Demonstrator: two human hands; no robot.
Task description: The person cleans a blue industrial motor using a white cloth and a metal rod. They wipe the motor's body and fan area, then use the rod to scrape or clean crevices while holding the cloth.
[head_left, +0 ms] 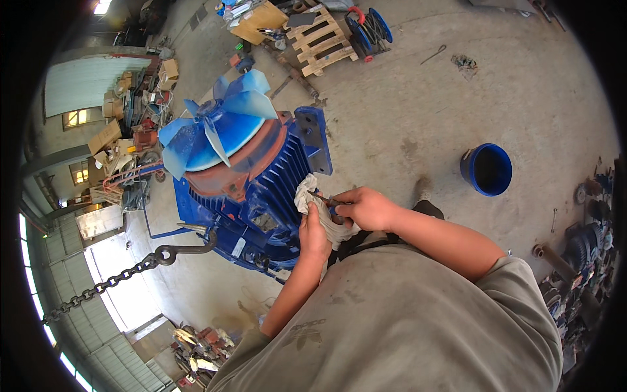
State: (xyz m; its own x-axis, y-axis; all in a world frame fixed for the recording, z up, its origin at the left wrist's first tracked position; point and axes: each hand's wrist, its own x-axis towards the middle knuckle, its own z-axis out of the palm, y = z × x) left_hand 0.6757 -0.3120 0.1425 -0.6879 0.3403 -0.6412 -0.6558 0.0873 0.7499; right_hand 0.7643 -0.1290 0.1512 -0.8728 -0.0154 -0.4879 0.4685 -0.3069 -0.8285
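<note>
A large blue electric motor (277,189) with cooling fins stands upright before me, its pale blue fan (222,124) on top. Close to the finned side, a crumpled whitish rag (305,195) is held in my left hand (315,234), thumb up and fingers curled. My right hand (367,209) is closed round a slim dark tool with a bluish part at the grip, its tip against the rag. The tool's exact kind is hard to make out. More of the rag hangs below both hands, against my body.
A chain (108,285) with a hook (208,243) reaches the motor's left side. A blue bucket (486,170) stands on the floor at right. Beyond are a wooden pallet (319,42) and a cable reel (371,31). Metal parts (588,248) crowd the right edge; boxes (108,136) pile up left.
</note>
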